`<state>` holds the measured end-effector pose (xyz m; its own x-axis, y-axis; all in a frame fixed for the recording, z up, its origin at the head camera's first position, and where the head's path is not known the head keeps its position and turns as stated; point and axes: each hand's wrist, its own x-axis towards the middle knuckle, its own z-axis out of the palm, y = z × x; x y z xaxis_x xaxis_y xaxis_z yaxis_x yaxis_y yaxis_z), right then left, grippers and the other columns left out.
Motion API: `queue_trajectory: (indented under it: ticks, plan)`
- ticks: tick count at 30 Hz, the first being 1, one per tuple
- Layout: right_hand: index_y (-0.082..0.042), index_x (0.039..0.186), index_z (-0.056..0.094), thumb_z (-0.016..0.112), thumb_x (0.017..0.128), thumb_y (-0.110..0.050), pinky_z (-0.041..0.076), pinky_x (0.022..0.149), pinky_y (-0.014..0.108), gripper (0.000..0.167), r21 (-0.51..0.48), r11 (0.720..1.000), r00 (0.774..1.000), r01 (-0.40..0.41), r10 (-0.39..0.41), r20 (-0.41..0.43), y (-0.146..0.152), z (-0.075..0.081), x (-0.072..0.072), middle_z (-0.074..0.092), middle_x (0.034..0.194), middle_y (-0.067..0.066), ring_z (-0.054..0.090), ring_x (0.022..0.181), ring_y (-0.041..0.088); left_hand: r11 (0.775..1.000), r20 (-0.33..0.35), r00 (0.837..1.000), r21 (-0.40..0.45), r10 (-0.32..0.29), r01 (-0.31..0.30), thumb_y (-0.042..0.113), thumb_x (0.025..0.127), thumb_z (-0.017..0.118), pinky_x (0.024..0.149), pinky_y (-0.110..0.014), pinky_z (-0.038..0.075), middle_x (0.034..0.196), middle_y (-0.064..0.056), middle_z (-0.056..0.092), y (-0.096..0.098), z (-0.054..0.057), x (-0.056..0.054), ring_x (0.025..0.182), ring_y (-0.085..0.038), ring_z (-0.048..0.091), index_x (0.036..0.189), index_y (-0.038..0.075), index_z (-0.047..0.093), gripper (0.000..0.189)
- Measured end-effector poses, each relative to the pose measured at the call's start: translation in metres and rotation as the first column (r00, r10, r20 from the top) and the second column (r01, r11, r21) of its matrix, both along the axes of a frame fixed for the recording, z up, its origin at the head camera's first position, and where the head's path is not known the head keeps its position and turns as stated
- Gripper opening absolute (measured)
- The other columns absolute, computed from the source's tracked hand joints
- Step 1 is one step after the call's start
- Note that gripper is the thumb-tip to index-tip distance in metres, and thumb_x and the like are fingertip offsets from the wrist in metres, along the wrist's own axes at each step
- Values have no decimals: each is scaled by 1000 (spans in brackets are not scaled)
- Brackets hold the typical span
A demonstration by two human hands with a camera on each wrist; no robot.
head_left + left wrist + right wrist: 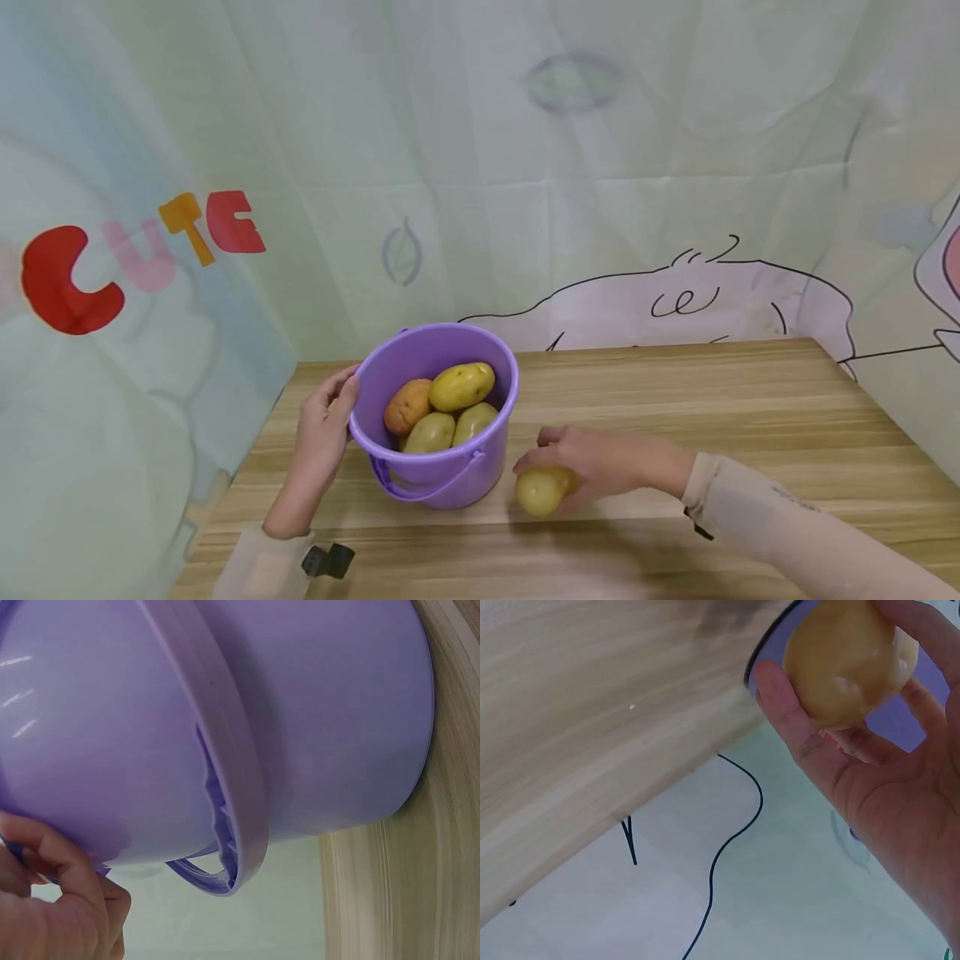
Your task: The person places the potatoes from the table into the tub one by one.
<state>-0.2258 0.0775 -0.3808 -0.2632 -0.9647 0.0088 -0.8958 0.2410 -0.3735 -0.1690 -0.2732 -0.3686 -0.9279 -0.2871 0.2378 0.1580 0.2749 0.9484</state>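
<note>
A purple plastic bucket [480, 471] stands on the wooden table with several potatoes inside, among them a yellow potato [462, 387] on top and a browner potato [408, 407]. At its left side, my left hand [318, 437] grips the rim between thumb and fingers. The bucket's handle [234, 742] hangs down over the outer wall. To the right of the bucket, my right hand [611, 460] holds a pale yellow potato [540, 492] low over the table. In the right wrist view, thumb and fingers curve round that potato [847, 667].
The wooden table [720, 417] reaches back to a fabric backdrop [480, 167] printed with line drawings. Coloured letters decorate the backdrop's left part. A small black device [327, 561] sits at the left cuff.
</note>
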Motion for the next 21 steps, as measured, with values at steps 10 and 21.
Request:
queue_trajectory:
  ticks: [10,21]
  plan:
    - [-22,133,59,84,77,-14,52,87,28,62,-17,999,999,46,-45,16,14,19,-5,55,112,0,54,98,10,1000,5,1000,1,11,-11,28,108,46,69,-24,60,108,-20,53,1,0,0,83,-10,64,139,-4,53,45]
    - [-22,133,60,85,77,-17,53,88,32,61,-25,996,996,90,-89,5,27,42,-11,56,112,-1,56,100,13,1000,3,1000,4,5,-5,27,108,46,68,-24,60,110,-21,53,0,0,0,83,-10,65,139,-4,53,45]
